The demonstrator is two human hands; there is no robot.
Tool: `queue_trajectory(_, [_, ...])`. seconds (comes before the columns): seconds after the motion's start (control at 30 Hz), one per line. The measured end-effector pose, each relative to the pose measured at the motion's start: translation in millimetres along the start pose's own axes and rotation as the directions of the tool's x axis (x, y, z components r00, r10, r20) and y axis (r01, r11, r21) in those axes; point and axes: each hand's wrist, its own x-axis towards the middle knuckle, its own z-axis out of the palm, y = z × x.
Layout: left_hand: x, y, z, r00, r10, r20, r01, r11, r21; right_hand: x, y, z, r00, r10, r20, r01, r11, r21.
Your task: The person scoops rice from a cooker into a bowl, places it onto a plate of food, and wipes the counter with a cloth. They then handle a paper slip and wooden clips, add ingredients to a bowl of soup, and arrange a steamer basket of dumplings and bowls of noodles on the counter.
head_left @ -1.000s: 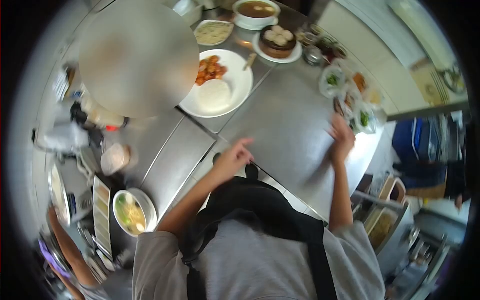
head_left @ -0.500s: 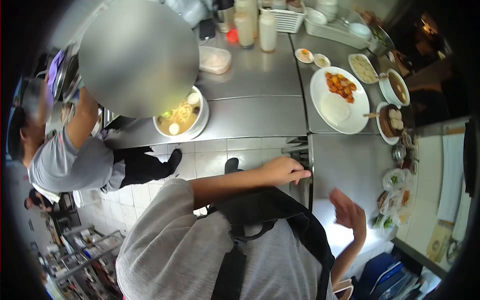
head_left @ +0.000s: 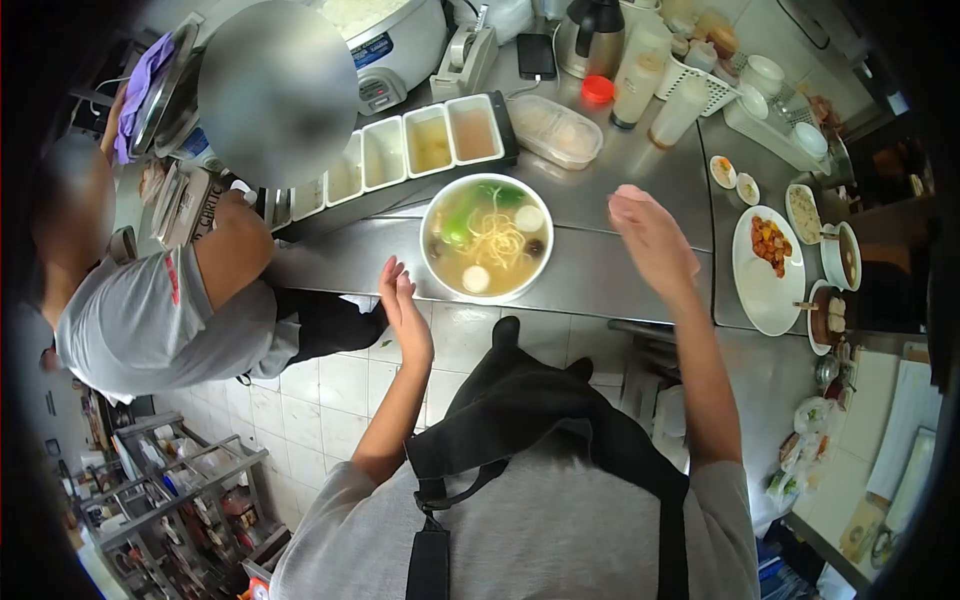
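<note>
A white bowl [head_left: 545,258] stands near the counter's front edge, with noodles [head_left: 497,243], green vegetables and pale round slices in broth. My left hand [head_left: 404,315] is raised just left of it, its fingers stretched out and not touching the bowl. To the bowl's right, my right hand [head_left: 655,240] is held over the counter, fingers extended and close together. Nothing shows in either hand. Behind the bowl lies a lidded plastic container [head_left: 556,130]. A row of rectangular tubs [head_left: 430,140] with liquids stands at the back left.
On the right counter is an oval plate [head_left: 770,305] with sauced pieces, near small dishes and a soup bowl [head_left: 842,258]. Squeeze bottles [head_left: 680,110], a flask [head_left: 590,38] and a rice cooker [head_left: 395,45] stand at the back. A co-worker [head_left: 165,320] is close on the left.
My view has turned left toward the noodle bowl. Both hands have moved from beside the right-hand counter to either side of the bowl, and my left hand has opened out.
</note>
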Motion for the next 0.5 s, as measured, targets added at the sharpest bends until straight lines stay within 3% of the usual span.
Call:
queue_trajectory(0.03, [11, -10, 0, 0.982, -0.177, 0.065, 0.183, 0.977, -0.108, 13, -9, 25, 0.988, 0.071, 0.139, -0.097, 0.978, 0.186])
queue_trajectory(0.1, [29, -39, 6, 0.919, -0.257, 0.298, 0.353, 0.873, -0.337, 28, 4, 87, 0.994, 0.055, 0.095, -0.098, 0.832, 0.547])
queue_trajectory(0.2, [29, -17, 22, 0.892, -0.174, 0.418, 0.357, 0.837, -0.414, 27, -4, 123, 0.933, 0.273, 0.234, -0.356, 0.610, 0.708])
queue_trajectory(0.23, [29, -24, 23, 0.888, -0.148, 0.436, 0.349, 0.834, -0.427, 24, -6, 129, 0.928, 0.289, 0.236, -0.362, 0.541, 0.759])
queue_trajectory(0.33, [25, -22, 28, 0.877, -0.249, 0.411, 0.441, 0.755, -0.485, 14, -17, 133, 0.896, 0.341, 0.285, -0.386, 0.279, 0.879])
queue_trajectory(0.5, [25, -15, 31, 0.877, -0.251, 0.409, 0.426, 0.798, -0.425, 7, -16, 136, 0.920, 0.314, 0.233, -0.311, 0.226, 0.923])
